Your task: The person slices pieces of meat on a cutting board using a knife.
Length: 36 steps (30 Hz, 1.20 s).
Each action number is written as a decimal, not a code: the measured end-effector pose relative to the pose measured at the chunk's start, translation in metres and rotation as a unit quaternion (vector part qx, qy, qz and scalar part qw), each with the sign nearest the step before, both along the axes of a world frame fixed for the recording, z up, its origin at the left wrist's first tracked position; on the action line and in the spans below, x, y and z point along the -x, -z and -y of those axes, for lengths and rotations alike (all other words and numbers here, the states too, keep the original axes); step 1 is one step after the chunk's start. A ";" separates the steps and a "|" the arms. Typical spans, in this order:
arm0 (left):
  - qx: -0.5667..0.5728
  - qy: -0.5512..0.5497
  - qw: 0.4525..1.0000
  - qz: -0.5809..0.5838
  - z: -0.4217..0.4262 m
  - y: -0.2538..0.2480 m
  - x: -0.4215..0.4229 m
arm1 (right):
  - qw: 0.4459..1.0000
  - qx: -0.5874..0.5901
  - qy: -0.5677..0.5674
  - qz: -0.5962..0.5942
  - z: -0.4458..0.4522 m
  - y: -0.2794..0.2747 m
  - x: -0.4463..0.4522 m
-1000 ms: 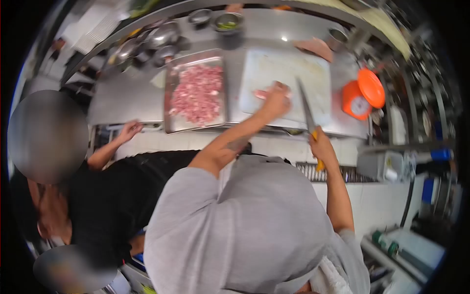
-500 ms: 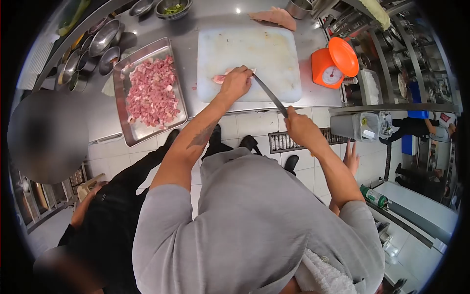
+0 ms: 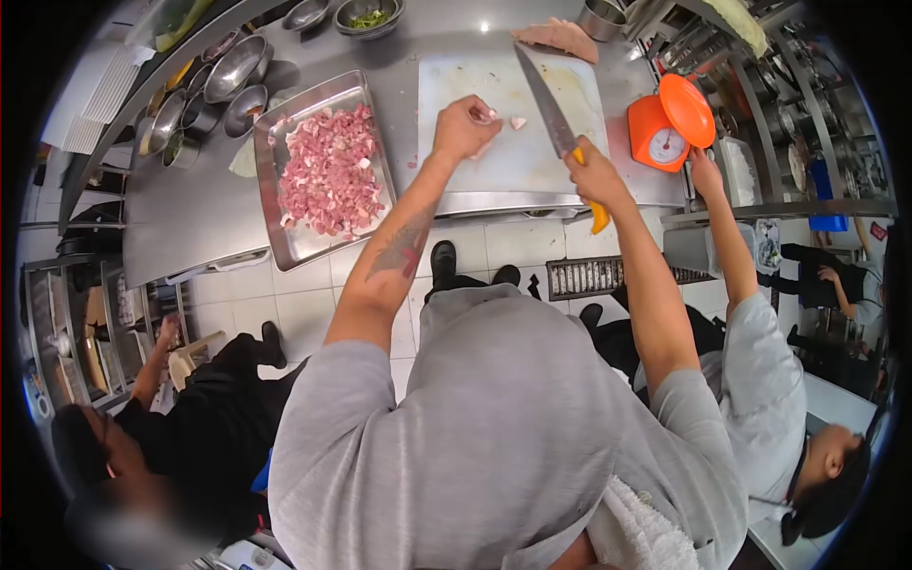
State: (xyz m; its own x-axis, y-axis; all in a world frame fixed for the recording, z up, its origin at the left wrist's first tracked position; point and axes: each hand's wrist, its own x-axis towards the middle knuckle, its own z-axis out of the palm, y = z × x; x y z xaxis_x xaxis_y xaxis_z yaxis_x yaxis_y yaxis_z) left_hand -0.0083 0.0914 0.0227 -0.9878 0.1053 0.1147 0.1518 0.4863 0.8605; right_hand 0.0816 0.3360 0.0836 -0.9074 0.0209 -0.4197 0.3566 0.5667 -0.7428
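My right hand [image 3: 597,176] is closed round the yellow handle of a long knife [image 3: 544,99], its blade pointing up and away over the white cutting board [image 3: 442,85]. Over the board's left part, my left hand [image 3: 465,128] has its fingers curled round a small piece of pale pink meat [image 3: 486,115]. A small meat scrap [image 3: 518,123] lies just right of those fingers. To the left, diced pink meat [image 3: 332,171] fills much of a metal tray [image 3: 273,204]. A larger piece of meat [image 3: 556,40] rests at the board's far right edge.
An orange scale [image 3: 655,135] stands right of the board, with a co-worker's hand [image 3: 706,171] beside it. Metal bowls [image 3: 237,68] are grouped at the back left, and a bowl of greens [image 3: 369,17] is at the back. Another co-worker [image 3: 209,408] is at the lower left.
The knife has lifted away from my left hand and now points up and away. A co-worker has come in at the right and reaches beside the scale. The view has shifted.
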 end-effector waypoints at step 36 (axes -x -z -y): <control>-0.142 0.110 0.982 0.054 0.080 -0.105 -0.017 | 0.989 -0.105 -0.088 -0.048 -0.056 0.144 -0.090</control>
State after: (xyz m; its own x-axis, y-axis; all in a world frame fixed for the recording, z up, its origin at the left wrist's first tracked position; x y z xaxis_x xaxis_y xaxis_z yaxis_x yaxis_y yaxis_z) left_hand 0.0087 0.0117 0.1282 -0.9526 0.2967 0.0664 0.1269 0.1895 0.9736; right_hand 0.1720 0.3916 -0.0599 -0.9400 -0.0626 -0.3353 0.1735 0.7587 -0.6279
